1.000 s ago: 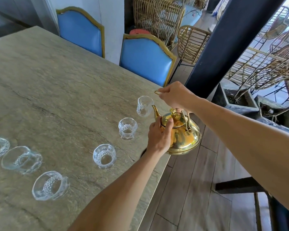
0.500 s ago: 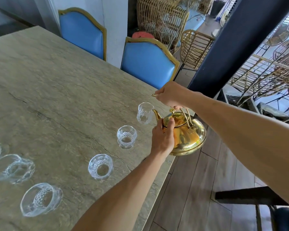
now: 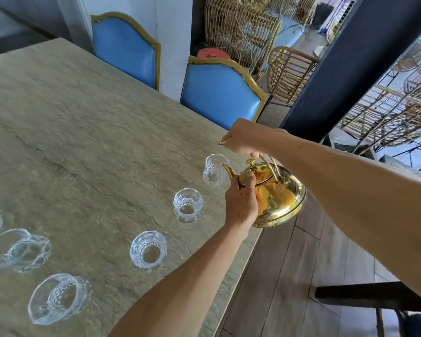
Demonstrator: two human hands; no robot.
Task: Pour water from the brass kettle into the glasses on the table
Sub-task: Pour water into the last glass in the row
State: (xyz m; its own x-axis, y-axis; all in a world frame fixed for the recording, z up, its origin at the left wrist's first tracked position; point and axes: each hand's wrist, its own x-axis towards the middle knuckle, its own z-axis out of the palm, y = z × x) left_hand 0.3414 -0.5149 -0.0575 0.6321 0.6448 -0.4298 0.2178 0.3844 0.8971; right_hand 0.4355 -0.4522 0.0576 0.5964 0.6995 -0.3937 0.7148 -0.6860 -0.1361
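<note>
The brass kettle (image 3: 277, 195) hangs tilted over the table's right edge, its spout at the rim of the farthest glass (image 3: 214, 173). My right hand (image 3: 243, 139) grips the kettle's wire handle from above. My left hand (image 3: 241, 203) presses against the kettle's side, thumb near the lid. Two more cut glasses stand in a row nearer me, one (image 3: 187, 205) beside my left hand and one (image 3: 148, 250) below it. Several further glasses (image 3: 58, 297) stand at the lower left on the stone table (image 3: 71, 132).
Two blue chairs (image 3: 219, 96) with gold frames stand along the table's far side. A dark pillar (image 3: 350, 62) rises at the right, with rattan chairs (image 3: 287, 71) behind it. Wooden floor lies right of the table edge, and a dark chair part (image 3: 374, 297) shows at lower right.
The kettle has tipped a little further toward the far glass, and both hands moved with it. The camera view has shifted slightly, so the glasses sit lower left in frame.
</note>
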